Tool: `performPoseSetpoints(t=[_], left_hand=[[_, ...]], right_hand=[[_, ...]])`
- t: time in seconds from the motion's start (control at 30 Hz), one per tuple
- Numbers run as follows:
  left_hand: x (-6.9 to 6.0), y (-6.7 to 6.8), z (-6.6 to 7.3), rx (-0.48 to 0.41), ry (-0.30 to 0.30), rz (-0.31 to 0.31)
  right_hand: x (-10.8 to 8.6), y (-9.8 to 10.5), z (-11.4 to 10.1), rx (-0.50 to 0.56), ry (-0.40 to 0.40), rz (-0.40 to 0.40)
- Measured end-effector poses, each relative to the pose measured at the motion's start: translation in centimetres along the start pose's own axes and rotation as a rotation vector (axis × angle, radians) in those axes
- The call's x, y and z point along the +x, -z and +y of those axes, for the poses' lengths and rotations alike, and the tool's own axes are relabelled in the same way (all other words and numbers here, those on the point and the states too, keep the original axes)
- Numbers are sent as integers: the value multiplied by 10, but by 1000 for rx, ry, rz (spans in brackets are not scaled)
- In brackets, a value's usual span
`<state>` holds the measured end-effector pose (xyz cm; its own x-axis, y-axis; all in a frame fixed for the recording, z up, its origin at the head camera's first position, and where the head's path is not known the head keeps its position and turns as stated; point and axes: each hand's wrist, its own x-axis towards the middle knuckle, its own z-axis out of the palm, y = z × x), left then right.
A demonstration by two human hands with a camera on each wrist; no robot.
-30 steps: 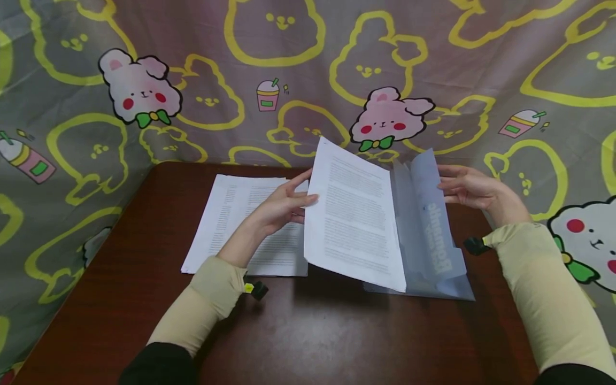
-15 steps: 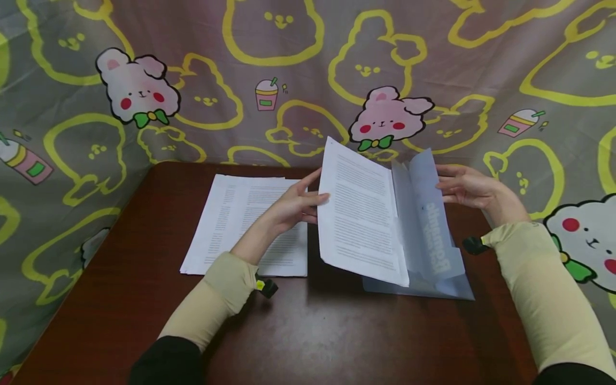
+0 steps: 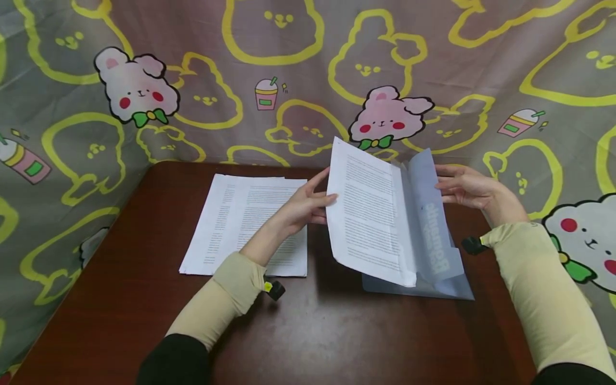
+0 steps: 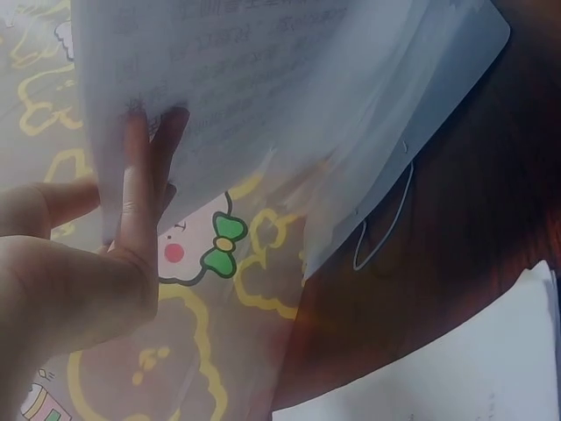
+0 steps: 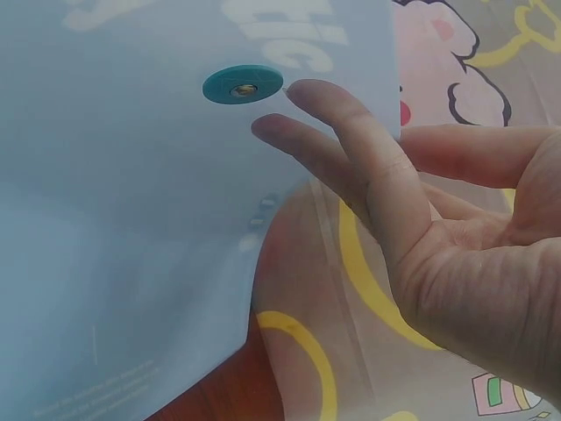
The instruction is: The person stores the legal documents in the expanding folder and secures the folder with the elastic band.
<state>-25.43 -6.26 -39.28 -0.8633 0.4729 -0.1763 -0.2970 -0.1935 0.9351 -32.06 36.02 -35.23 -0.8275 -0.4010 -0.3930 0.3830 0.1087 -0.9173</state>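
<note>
My left hand (image 3: 304,209) pinches the left edge of a tilted stack of printed papers (image 3: 370,224), thumb in front and fingers behind. The stack's right edge lies inside the mouth of a translucent blue document folder (image 3: 435,214). With its fingers at the raised flap's edge, my right hand (image 3: 472,188) holds the folder open. The right wrist view shows two fingertips on the flap near a teal button (image 5: 244,85). In the left wrist view, a thin string loop (image 4: 386,230) hangs from the folder.
A second stack of printed papers (image 3: 216,230) lies on the dark brown table (image 3: 308,342), left of the folder and partly behind the left forearm. A patterned curtain (image 3: 308,69) stands close behind the table and along its sides.
My left hand has moved right with the papers, and their right edge now reaches further into the folder. The right hand and the flap have hardly moved.
</note>
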Motion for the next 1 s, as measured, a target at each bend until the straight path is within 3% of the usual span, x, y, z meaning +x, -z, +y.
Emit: performPoseSetpoints(t=[0.37, 0.77, 1.0], left_hand=[[-1, 7, 2, -51, -21, 37], [5, -10, -13, -71, -2, 51], [8, -7, -6, -65, -28, 89]], right_hand=[[3, -2, 0, 4, 12, -2], [-2, 1, 0, -15, -20, 28], [-4, 2, -3, -32, -27, 44]])
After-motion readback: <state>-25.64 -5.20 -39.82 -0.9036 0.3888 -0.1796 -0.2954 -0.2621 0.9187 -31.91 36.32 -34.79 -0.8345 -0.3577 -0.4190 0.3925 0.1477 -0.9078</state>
